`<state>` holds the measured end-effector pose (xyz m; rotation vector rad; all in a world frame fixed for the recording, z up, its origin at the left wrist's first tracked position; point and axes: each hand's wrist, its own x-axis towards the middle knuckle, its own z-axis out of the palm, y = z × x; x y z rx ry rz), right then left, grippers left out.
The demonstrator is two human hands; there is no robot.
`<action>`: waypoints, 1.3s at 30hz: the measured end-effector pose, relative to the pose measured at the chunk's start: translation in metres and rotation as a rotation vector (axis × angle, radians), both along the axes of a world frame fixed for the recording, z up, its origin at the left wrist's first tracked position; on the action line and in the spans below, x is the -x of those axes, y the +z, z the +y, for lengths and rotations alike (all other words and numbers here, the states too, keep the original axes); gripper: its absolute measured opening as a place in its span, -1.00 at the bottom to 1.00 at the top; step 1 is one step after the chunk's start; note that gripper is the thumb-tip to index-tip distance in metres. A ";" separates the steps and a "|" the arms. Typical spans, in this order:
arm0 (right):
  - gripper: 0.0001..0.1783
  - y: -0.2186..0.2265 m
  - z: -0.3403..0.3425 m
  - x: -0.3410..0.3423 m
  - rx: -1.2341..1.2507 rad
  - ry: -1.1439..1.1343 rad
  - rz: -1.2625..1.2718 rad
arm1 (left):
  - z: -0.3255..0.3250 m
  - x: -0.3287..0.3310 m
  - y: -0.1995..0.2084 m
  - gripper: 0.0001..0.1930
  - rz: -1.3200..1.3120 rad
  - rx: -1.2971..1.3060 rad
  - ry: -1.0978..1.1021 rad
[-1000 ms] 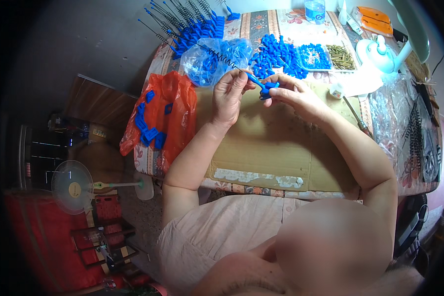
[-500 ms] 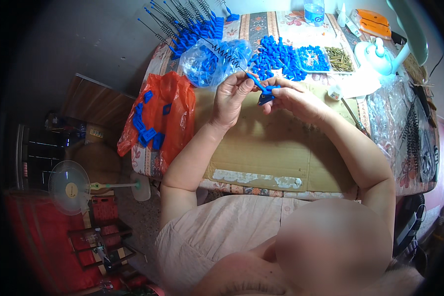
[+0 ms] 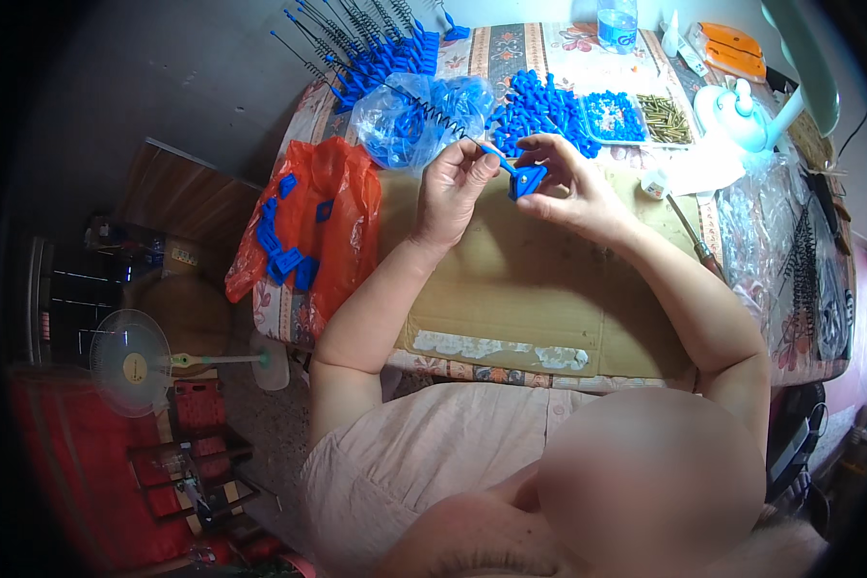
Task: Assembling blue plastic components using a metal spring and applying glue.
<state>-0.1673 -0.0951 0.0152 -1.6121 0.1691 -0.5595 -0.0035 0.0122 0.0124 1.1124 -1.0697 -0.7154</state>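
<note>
Take the centre of the cardboard mat (image 3: pixel 511 289) as the clock centre. The coil piece is at 12 o'clock, raised above the mat, with its blue base (image 3: pixel 527 180) toward you and its black coil (image 3: pixel 433 116) pointing toward 11 o'clock. Your left hand (image 3: pixel 453 188) grasps its blue stem; your right hand (image 3: pixel 573 193) is spread around the base, and whether the thumb touches it cannot be told. Progress, as judged: the piece in hand appears largely assembled, with base, stem and coil joined. At 11 o'clock on the counter (image 3: pixel 506 48), a cluster of similar upright pieces (image 3: pixel 395 72) appears complete. Parts appear to remain: blue blocks (image 3: pixel 284 265) on the red bag (image 3: pixel 342 183) at 9 to 10 o'clock, blue cones (image 3: pixel 539 111) at 12, small blue parts (image 3: pixel 615 114) and brass-coloured pins (image 3: pixel 665 118) at 1, and loose black coils (image 3: pixel 801 260) at 3. Labels: the clear bottle (image 3: pixel 617 27) between 12 and 1 o'clock carries blue-printed lettering, not reproduced here. Any marking on the orange packet (image 3: pixel 730 50) at 1 to 2 o'clock is too small to read.
</note>
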 end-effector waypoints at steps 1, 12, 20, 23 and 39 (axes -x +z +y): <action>-0.26 0.001 0.001 0.002 0.159 -0.046 0.030 | -0.001 0.001 0.000 -0.86 -0.023 0.008 0.028; -0.51 0.001 0.008 0.002 0.598 -0.214 0.014 | -0.001 0.004 0.000 -0.84 -0.108 -0.039 0.073; -0.59 -0.006 0.006 -0.005 0.251 -0.153 -0.023 | 0.000 -0.002 -0.003 -0.88 -0.052 -0.027 0.045; -0.59 -0.005 0.007 -0.005 0.096 -0.111 -0.007 | 0.000 -0.003 -0.004 -0.87 -0.044 -0.022 0.041; -0.65 0.001 -0.002 -0.002 -0.350 0.191 -0.036 | 0.000 -0.004 -0.006 -0.85 0.044 0.057 -0.004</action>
